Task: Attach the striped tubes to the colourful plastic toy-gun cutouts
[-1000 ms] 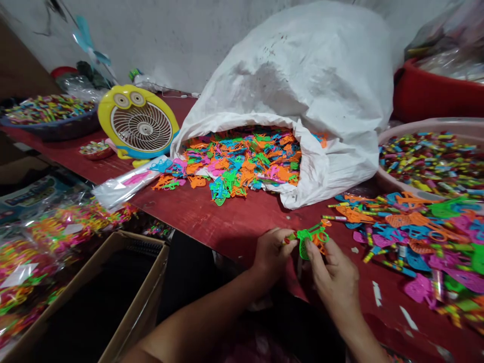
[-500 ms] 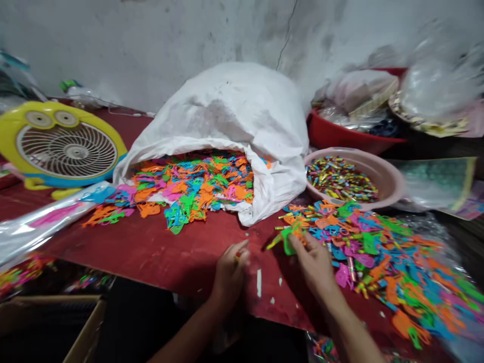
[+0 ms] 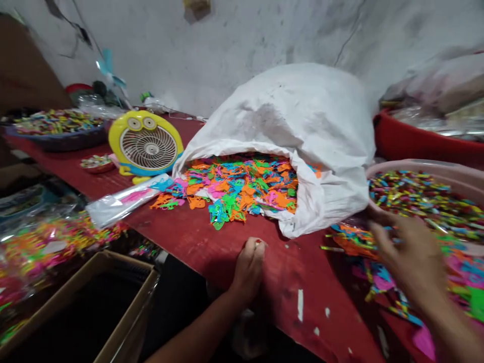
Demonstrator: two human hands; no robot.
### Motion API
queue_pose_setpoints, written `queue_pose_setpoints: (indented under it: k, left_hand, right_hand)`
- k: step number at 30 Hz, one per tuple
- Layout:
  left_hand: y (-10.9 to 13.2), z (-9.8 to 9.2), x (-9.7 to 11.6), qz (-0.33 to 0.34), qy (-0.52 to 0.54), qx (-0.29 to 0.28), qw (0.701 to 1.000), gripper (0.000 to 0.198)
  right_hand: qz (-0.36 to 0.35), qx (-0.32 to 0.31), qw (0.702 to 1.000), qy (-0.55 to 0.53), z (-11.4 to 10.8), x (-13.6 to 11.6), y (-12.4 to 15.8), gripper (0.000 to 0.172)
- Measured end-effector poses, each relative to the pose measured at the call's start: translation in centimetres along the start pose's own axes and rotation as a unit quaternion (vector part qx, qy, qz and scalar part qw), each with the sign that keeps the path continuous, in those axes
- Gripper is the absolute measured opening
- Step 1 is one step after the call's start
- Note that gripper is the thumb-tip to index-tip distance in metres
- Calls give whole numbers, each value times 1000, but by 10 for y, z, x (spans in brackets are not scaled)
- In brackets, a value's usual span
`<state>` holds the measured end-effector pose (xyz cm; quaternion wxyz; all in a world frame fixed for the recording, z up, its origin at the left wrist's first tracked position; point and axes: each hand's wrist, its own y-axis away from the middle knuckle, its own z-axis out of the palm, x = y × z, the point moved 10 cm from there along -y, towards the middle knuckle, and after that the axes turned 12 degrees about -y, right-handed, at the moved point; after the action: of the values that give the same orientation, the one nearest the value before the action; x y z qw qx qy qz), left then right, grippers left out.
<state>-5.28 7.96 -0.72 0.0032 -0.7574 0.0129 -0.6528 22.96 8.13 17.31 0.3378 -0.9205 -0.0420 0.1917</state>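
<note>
My left hand [image 3: 248, 269] is closed above the front part of the red table [image 3: 221, 247]. A tiny red and pale bit shows at its fingertips, too small to name. Out to the right, my right hand [image 3: 414, 257] reaches over a loose pile of flat coloured plastic pieces [image 3: 381, 277], just in front of a pink basin [image 3: 423, 169]. Its thumb and fingers are apart, slightly blurred, with nothing visible between them. Short striped tubes [image 3: 412, 194] fill the basin. More orange, green, blue and pink plastic pieces [image 3: 242, 186] spill from the mouth of a white sack [image 3: 302, 111].
A yellow fan [image 3: 149, 146] stands left of the sack, behind a clear plastic packet [image 3: 124, 199]. An open cardboard box [image 3: 147, 282] sits below the table's left edge. A red tub [image 3: 427, 133] holds plastic bags, and a dark basin [image 3: 64, 138] stands far left.
The view has turned left. My right hand has moved to the pink basin's edge, and the green piece with a yellow tube is no longer in it. My left hand stays closed.
</note>
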Motion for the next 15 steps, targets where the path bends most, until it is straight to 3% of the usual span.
queue_pose_setpoints:
  k: [3, 5, 7, 11, 15]
  left_hand:
    - [-3, -3, 6, 25, -6, 12, 1000, 30]
    - [-5, -3, 7, 29, 13, 8, 999, 29]
    - [-7, -3, 5, 24, 33, 10, 999, 28]
    - [-10, -5, -1, 12, 24, 23, 999, 25]
    - [-11, -5, -7, -1, 21, 26, 999, 22]
  right_hand:
    - [-100, -97, 981, -136, 87, -69, 1, 25]
    - [-119, -149, 973, -129, 138, -98, -4, 25]
    - [-121, -177, 971, -106, 173, -113, -12, 23]
    - [-115, -187, 969, -111, 195, -116, -24, 18]
    - [-104, -158, 969, -157, 177, -105, -22, 24]
